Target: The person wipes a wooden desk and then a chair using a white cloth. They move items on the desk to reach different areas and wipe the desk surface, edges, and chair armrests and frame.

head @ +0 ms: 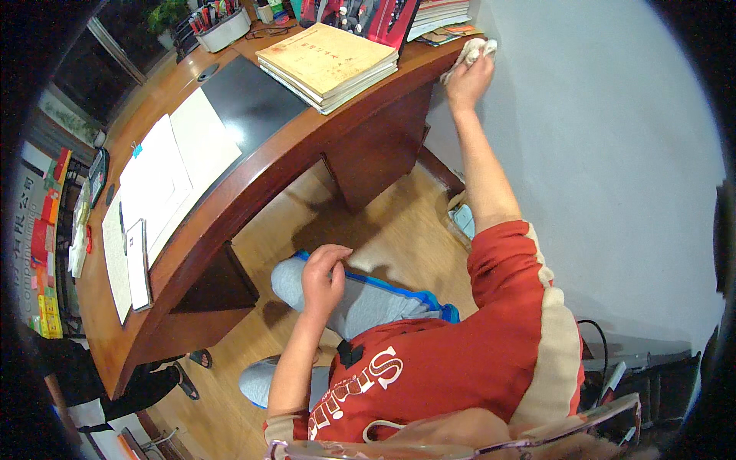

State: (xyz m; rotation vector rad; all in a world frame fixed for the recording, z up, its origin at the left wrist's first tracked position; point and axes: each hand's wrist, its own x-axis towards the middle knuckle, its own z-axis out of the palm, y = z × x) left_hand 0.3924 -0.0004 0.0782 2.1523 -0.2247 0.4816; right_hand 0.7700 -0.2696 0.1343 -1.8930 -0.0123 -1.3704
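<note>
My right hand (470, 83) grips a crumpled whitish cloth (483, 50) at the far right end of a curved wooden desk (241, 190), where the desk meets the wall. Part of the cloth hangs against the desk's edge. Above my thigh, my left hand (323, 282) hovers with loosely curled fingers and thumb apart, holding nothing. To the left of the cloth lies a stack of books (330, 63) with a yellowed cover on top. Papers and folders (443, 31) are piled just behind the cloth.
A dark desk mat (247, 109), white papers (152, 167) with a blue binder clip (137, 150), and a phone (138, 264) occupy the desk's left. A pen organiser (224, 29) stands behind. The grey wall (604, 144) borders my right arm. Another person's sandalled foot (187, 382) shows lower left.
</note>
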